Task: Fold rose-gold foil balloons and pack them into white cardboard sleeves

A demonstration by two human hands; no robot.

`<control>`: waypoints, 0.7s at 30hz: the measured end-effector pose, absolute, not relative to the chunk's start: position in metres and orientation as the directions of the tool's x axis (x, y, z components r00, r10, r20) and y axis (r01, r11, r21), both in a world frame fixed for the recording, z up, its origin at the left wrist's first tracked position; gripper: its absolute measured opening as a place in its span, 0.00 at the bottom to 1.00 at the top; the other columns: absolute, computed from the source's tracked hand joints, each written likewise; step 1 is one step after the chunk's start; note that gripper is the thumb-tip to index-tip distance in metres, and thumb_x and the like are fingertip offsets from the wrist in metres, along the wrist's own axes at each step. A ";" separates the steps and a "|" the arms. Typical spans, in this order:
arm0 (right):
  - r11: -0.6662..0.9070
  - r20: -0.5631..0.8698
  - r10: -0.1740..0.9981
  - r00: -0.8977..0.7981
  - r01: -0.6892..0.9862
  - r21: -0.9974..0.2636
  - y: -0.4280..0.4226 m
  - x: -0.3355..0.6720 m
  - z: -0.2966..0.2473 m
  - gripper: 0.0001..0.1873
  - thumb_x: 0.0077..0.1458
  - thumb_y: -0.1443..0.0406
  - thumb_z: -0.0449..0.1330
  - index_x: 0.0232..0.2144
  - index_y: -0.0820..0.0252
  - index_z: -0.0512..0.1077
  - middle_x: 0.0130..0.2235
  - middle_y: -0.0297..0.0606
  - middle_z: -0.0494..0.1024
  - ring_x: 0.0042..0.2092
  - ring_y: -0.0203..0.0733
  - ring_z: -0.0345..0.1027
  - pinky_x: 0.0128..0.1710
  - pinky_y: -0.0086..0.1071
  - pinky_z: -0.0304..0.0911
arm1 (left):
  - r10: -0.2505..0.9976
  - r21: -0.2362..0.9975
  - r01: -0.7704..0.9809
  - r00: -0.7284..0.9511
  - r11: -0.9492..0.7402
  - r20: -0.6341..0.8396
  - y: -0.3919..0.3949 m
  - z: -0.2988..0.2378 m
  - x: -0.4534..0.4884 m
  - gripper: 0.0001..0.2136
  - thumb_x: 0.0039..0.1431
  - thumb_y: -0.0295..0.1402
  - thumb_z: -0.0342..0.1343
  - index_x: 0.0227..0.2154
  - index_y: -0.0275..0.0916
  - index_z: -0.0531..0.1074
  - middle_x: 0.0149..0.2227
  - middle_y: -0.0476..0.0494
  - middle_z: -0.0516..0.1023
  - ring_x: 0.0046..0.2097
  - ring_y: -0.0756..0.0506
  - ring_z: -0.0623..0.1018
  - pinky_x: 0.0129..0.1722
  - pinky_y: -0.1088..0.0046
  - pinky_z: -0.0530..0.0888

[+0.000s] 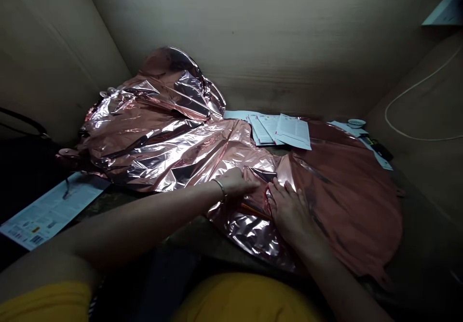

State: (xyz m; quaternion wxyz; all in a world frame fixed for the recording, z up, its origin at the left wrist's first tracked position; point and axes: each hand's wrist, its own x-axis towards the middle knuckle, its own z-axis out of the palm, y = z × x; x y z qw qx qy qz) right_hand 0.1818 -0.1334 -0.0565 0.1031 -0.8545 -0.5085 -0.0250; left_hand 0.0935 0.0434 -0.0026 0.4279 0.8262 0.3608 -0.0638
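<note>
A stack of flat rose-gold foil balloons (173, 139) spreads wrinkled and shiny across the left and middle of the table. A smoother, duller flat foil balloon (350, 192) lies at the right. Between them is a small folded foil balloon (258, 194). My left hand (235, 182), with a bangle at the wrist, has its fingers curled against the left edge of this folded piece; the fingertips are partly hidden. My right hand (289, 206) lies flat on its right side, fingers stretched out.
Several printed paper packets (278, 129) overlap near the back wall. A printed sheet (54, 211) lies at the left beside a dark bag (25, 167). At the back right are a small white bowl (356, 123) and a dark object (378, 148). A white cable (401, 95) hangs on the right wall.
</note>
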 end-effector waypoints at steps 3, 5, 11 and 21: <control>-0.446 0.179 0.862 0.473 0.878 -0.174 -0.135 0.179 -0.061 0.24 0.63 0.63 0.46 0.59 0.62 0.65 0.63 0.45 0.63 0.62 0.63 0.54 0.59 0.63 0.50 | 0.527 0.577 0.690 0.717 -0.438 -0.457 0.040 -0.002 0.100 0.16 0.41 0.44 0.67 0.26 0.35 0.75 0.27 0.43 0.78 0.31 0.43 0.78 0.29 0.72 0.71; -0.437 0.210 0.853 0.478 0.874 -0.214 -0.138 0.178 -0.063 0.23 0.62 0.64 0.47 0.58 0.60 0.66 0.62 0.45 0.65 0.63 0.62 0.54 0.59 0.63 0.50 | 0.535 0.544 0.685 0.725 -0.485 -0.435 0.036 0.000 0.098 0.13 0.42 0.42 0.66 0.26 0.36 0.76 0.26 0.43 0.78 0.31 0.42 0.78 0.30 0.72 0.71; -0.287 0.296 0.840 0.455 0.835 -0.469 -0.143 0.202 -0.014 0.38 0.53 0.57 0.61 0.62 0.64 0.57 0.64 0.55 0.59 0.65 0.60 0.49 0.60 0.55 0.54 | 0.421 0.578 0.484 0.872 -0.657 -0.251 0.010 0.017 0.081 0.09 0.53 0.36 0.59 0.36 0.39 0.77 0.33 0.45 0.79 0.37 0.43 0.78 0.37 0.71 0.71; -0.160 -0.142 0.928 0.346 0.023 -0.987 -0.166 0.226 0.011 0.19 0.50 0.59 0.64 0.45 0.60 0.76 0.44 0.42 0.80 0.45 0.53 0.74 0.43 0.42 0.70 | 0.626 0.950 0.115 0.774 -0.290 0.097 -0.012 0.012 0.032 0.27 0.54 0.43 0.62 0.54 0.38 0.63 0.54 0.34 0.71 0.53 0.38 0.73 0.50 0.59 0.72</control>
